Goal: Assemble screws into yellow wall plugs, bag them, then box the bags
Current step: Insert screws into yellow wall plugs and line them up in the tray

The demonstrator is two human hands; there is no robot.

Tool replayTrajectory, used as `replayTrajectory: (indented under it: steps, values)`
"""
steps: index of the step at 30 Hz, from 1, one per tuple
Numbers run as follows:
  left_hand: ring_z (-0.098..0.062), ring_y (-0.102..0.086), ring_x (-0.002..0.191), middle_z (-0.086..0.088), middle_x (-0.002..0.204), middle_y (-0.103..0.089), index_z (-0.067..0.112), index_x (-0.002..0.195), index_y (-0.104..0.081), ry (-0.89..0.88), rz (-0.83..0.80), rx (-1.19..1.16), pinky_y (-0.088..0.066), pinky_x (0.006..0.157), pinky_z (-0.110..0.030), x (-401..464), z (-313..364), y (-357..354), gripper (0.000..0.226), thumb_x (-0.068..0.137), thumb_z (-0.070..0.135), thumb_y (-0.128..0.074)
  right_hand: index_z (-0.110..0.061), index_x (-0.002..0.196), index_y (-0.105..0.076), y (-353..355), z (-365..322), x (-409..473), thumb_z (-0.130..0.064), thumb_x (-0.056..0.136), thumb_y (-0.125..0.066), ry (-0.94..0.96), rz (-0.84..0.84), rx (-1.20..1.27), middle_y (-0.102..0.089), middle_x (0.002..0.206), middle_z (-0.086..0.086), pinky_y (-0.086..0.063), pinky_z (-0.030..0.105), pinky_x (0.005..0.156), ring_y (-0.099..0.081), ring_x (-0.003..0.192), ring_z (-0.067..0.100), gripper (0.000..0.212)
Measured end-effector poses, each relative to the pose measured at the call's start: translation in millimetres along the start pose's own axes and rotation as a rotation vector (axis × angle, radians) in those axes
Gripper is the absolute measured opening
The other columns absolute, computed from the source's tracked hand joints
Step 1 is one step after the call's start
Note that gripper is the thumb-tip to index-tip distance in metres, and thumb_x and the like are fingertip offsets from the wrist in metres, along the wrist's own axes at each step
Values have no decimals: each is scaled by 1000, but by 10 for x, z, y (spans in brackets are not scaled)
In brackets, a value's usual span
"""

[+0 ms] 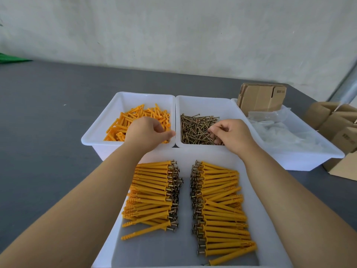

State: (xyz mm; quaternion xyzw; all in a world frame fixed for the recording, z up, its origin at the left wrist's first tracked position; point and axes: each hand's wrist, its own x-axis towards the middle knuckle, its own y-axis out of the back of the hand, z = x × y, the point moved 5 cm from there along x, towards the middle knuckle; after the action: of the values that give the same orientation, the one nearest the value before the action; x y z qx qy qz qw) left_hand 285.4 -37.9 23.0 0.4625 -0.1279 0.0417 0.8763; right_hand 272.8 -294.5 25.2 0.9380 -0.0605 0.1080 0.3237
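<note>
Head view, assembly step: right hand [230,135] pinches a screw [212,133] over the screw tray [202,102]; left hand [147,132], fingers curled into the yellow wall plugs [133,118], grasp hidden. Next, probably, screw tip meets plug mouth. Assembled plugs [154,190] fill the near tray; bags and cartons wait right on the grey worktop [48,113], against a pale wall.

A small packing workshop is showing itself here: 4 white plastic bins [127,146] are sitting on a grey bench [48,122], bulk yellow wall plugs [135,120] and screws [195,128] are lying sorted, flat cardboard boxes [260,97] are waiting against a bare concrete wall [173,29].
</note>
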Motion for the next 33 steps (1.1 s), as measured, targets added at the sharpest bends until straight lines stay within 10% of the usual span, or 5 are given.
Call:
replayTrajectory:
  steps: [5,13,20,23,33]
  values:
    - [-10,-67,86,4,92,-70,22,83,-73,-59,36,-138,-55,69,-29,-65,102,16,14,77,28,-84,-21,113,-68,91,-16,-26,-20,92,-70,16,164,123,-74,76,-5,-49,18,65,-70,65,2,21]
    - [6,-65,69,6,84,-72,13,97,-74,-142,167,-370,-54,67,-16,-157,251,126,12,96,20,-64,-29,77,-69,266,-32,-50,-17,88,-74,1,470,373,-70,64,-10,-53,24,64,-65,59,3,18]
    - [-9,-65,82,-2,103,-67,10,102,-76,-281,355,-314,-56,77,-26,-228,411,277,15,87,13,-74,-24,95,-53,263,-20,-43,-29,105,-48,-123,492,609,-67,60,-7,-51,25,44,-68,49,16,12]
    - [-13,-61,81,-3,101,-67,11,105,-76,-338,393,-255,-53,73,-29,-266,458,303,16,91,15,-70,-27,89,-55,264,-71,-36,-28,103,-52,-55,477,445,-61,56,-7,-46,30,45,-48,40,11,14]
    - [-23,-63,76,-9,94,-66,4,109,-74,-460,390,-158,-49,66,-33,-354,636,275,20,96,14,-63,-14,115,-75,25,-492,-114,4,93,-58,293,222,-101,-69,108,6,-51,28,92,-64,97,18,32]
